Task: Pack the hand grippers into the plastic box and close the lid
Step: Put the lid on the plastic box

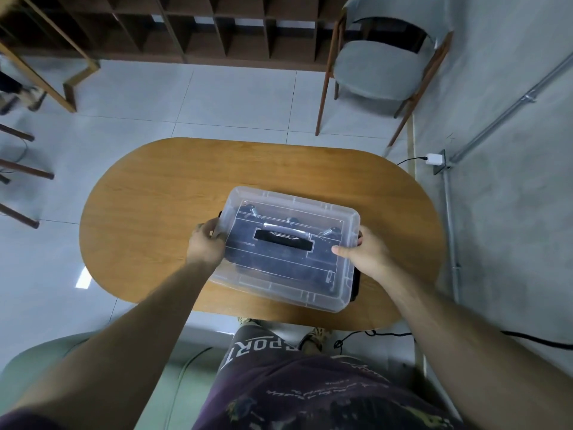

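Note:
A clear plastic box (279, 293) sits on the oval wooden table (148, 212), its transparent lid (310, 212) lying on top with a black handle (283, 238) in the middle. Through the lid I see dark hand grippers with metal springs (252, 211) inside. My left hand (206, 243) grips the box's left end, fingers curled over the black latch there. My right hand (364, 251) holds the right end, thumb resting on the lid and fingers wrapped around the side.
A grey padded chair (381, 66) stands beyond the table at the far right. Dark wooden shelving (186, 26) lines the back. A charger (432, 158) and cable lie on the floor at right. A green seat (37, 358) is at my near left.

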The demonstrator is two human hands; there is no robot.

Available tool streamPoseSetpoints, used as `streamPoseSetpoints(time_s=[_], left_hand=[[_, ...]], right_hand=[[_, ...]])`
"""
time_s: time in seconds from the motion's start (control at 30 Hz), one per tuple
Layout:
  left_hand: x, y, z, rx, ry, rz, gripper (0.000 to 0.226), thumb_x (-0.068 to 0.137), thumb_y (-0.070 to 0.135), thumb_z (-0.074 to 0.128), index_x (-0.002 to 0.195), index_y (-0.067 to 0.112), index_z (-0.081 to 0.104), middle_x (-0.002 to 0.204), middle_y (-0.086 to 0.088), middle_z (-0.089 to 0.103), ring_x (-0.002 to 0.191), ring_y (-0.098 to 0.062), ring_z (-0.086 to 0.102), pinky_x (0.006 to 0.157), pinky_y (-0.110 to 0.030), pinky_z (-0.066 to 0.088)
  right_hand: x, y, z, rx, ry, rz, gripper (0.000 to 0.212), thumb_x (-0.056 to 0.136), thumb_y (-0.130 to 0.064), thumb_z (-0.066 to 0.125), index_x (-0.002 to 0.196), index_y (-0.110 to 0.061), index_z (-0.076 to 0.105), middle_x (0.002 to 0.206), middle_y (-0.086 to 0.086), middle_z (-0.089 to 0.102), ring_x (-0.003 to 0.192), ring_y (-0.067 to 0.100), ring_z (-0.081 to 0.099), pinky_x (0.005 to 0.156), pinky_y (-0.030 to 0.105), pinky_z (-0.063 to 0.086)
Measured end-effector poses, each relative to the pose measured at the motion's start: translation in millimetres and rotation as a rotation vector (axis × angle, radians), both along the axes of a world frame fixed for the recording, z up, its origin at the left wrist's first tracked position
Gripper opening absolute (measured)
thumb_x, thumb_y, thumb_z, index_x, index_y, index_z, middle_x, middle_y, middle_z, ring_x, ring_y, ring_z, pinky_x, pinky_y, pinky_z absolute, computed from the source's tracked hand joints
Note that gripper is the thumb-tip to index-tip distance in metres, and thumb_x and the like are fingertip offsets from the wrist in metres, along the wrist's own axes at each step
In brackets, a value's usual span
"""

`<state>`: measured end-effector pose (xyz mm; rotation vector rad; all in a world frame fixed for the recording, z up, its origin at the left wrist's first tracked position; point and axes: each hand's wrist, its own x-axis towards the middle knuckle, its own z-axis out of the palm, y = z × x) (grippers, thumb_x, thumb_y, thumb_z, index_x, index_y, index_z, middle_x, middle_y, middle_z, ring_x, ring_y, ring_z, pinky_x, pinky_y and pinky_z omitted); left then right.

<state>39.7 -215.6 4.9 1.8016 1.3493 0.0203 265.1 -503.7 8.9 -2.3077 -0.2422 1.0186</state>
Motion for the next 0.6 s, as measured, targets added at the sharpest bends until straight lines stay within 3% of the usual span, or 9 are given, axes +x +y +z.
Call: streamPoseSetpoints(time_s=[0.17, 0.3, 0.5, 0.6], left_hand=[[-1, -5, 2, 0.012, -0.018, 0.012, 0.043, 0.097, 0.035, 0.056, 0.139, 0.025, 0.056, 0.134, 0.006, 0.053, 0.107, -0.025, 0.064, 0.089, -0.041, 0.057], [1, -6, 0, -0.009, -0.026, 0.039, 0.038, 0.098, 0.035, 0.057, 0.134, 0.027, 0.057, 0.127, 0.006, 0.057, 0.098, -0.02, 0.066, 0.065, -0.024, 0.051], [-7, -5, -10, -0.032, -0.026, 0.024, 0.024, 0.093, 0.038, 0.055, 0.117, 0.04, 0.057, 0.112, 0.002, 0.067, 0.096, -0.025, 0.068, 0.082, -0.047, 0.06], [-8, -6, -14, -0.043, -0.036, 0.001, 0.023, 0.096, 0.033, 0.053, 0.118, 0.038, 0.055, 0.11, -0.001, 0.067, 0.092, -0.025, 0.067, 0.077, -0.043, 0.058]], right_hand=[[1, -2, -1, 0.008, 0.003, -0.003, 0.073, 0.072, -0.045, 0.088, 0.13, -0.026, 0.049, 0.115, -0.003, 0.06, 0.095, 0.015, 0.064, 0.077, 0.036, 0.055], [1, -4, -6, -0.01, -0.004, 0.001, 0.081, 0.067, -0.053, 0.088, 0.132, -0.029, 0.048, 0.115, -0.003, 0.059, 0.095, 0.016, 0.065, 0.078, 0.041, 0.058], [-1, -8, -11, -0.028, -0.036, 0.043, 0.091, 0.067, -0.055, 0.087, 0.139, -0.025, 0.041, 0.124, -0.002, 0.051, 0.099, 0.017, 0.062, 0.082, 0.043, 0.059], [-2, -5, -13, -0.038, -0.021, 0.046, 0.092, 0.069, -0.054, 0.086, 0.142, -0.022, 0.04, 0.131, -0.001, 0.049, 0.104, 0.019, 0.062, 0.085, 0.046, 0.059]])
